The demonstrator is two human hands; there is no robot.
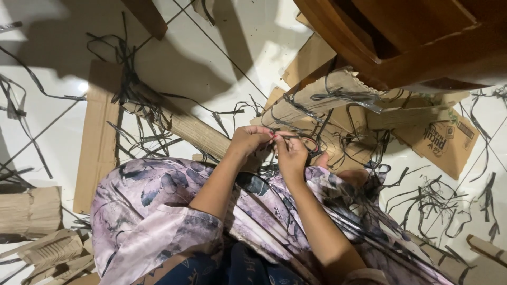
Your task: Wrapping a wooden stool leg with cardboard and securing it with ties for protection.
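On the white floor [211, 63], the left hand [248, 141] and right hand [291, 154] are pinching thin dark strips [296, 138] mid-frame, seemingly tying them; pulling tight probably comes next.

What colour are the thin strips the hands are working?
Dark grey to black strips, pinched by the left hand and right hand; head view.

A white tiled floor [211, 58] is strewn with loose dark strips [433, 198]. A flat cardboard sheet [97, 137] is laid at the left, a printed cardboard piece [449, 142] at the right. Dark wooden furniture [412, 37] is seen top right. Folded brown paper [31, 211] is piled lower left.
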